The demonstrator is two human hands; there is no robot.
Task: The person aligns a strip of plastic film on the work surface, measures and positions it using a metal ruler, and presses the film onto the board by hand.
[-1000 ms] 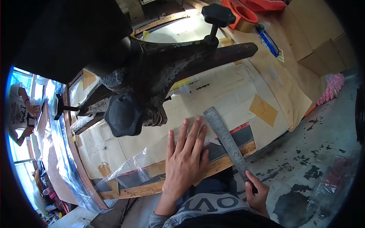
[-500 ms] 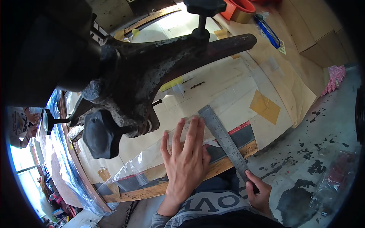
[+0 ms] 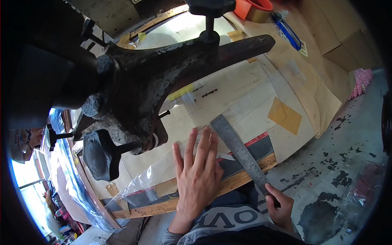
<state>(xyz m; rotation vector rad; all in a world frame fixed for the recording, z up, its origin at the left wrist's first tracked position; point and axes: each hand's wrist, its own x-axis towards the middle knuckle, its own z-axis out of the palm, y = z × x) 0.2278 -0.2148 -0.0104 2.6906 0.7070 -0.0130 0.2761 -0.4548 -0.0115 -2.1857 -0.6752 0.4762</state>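
Note:
My left hand (image 3: 197,177) lies palm down with its fingers stretched out on the pale, paper-covered table top (image 3: 241,102). Close to its fingertips is the far end of a steel ruler (image 3: 239,147), which slants across the table's near edge towards me. My right hand (image 3: 281,207) grips the ruler's near end, thumb on top, just beyond the wooden edge. Clear plastic film (image 3: 141,183) runs along the near side, left of my left hand. What lies under my left palm is hidden.
A dark metal machine arm (image 3: 143,77) with black knobs hangs over the table's left half. Brown tape (image 3: 285,115) lies on the right. At the back right are a blue cutter knife (image 3: 287,30) and an orange tape dispenser (image 3: 254,8). Another person's hand (image 3: 34,136) shows far left.
The ruler's far end has shifted slightly left, and my left hand's fingers have spread a little. The machine arm appears a bit further left as the view moves.

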